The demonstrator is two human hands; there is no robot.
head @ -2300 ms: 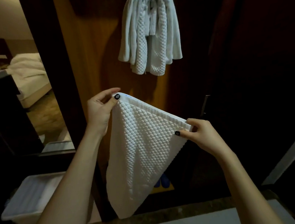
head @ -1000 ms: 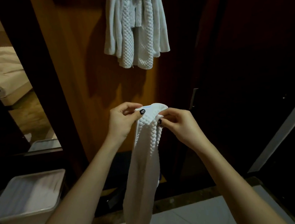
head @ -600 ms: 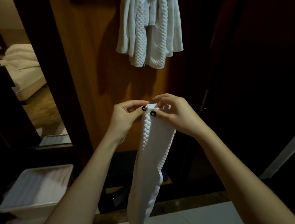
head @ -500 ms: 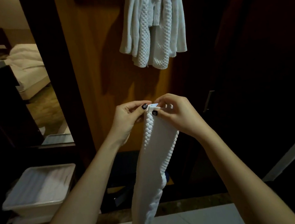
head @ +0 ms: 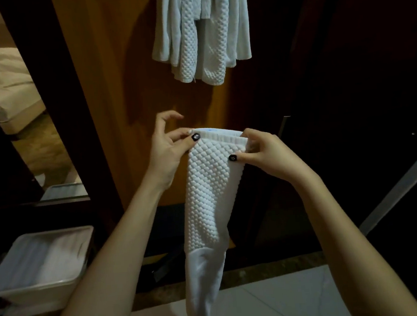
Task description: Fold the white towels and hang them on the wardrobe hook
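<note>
Dim wardrobe panel (head: 118,65); hung towels (head: 201,32) cut off above. Left grip (head: 168,148) and right grip (head: 265,153) pinch the folded towel (head: 210,195) at its top corners.

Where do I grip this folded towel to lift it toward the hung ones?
Grip the hemmed top edge from both ends, where the left hand and right hand pinch it. The towel hangs straight below, so that band should hold the fold.

Head view looks down, close, facing wardrobe (head: 123,64).
</note>
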